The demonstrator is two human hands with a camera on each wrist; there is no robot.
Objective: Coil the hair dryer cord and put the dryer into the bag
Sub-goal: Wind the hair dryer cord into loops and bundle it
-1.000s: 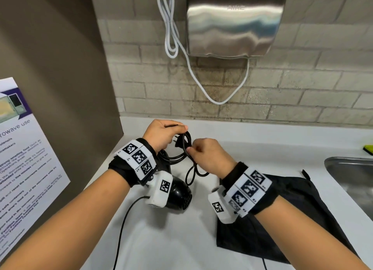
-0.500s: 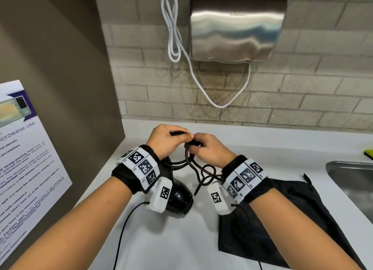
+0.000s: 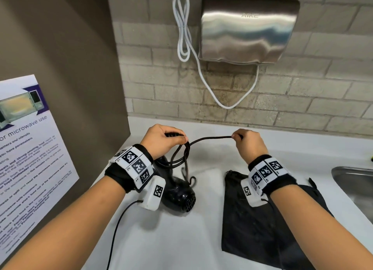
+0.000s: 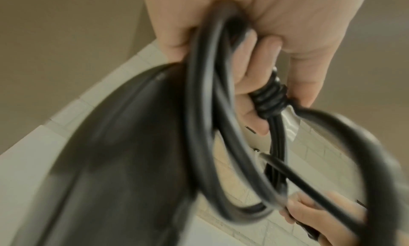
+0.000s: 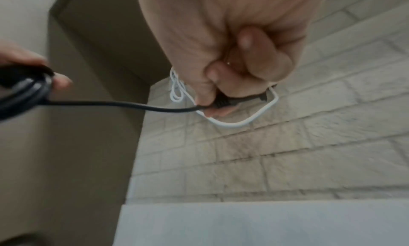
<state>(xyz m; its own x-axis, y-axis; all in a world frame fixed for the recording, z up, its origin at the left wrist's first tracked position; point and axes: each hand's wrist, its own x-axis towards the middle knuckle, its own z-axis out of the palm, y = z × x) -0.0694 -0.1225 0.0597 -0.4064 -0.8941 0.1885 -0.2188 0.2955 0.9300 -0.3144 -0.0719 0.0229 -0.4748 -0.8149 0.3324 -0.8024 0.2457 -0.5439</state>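
Head view downward; wrist views close, sharing the cord [image 3: 210,138]

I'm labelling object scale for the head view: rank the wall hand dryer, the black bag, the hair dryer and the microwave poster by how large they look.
1. Microwave poster and black bag: similar, both cut off, not ranked.
2. Wall hand dryer, farther away.
3. Hair dryer, smallest, partly hidden by the left wrist.
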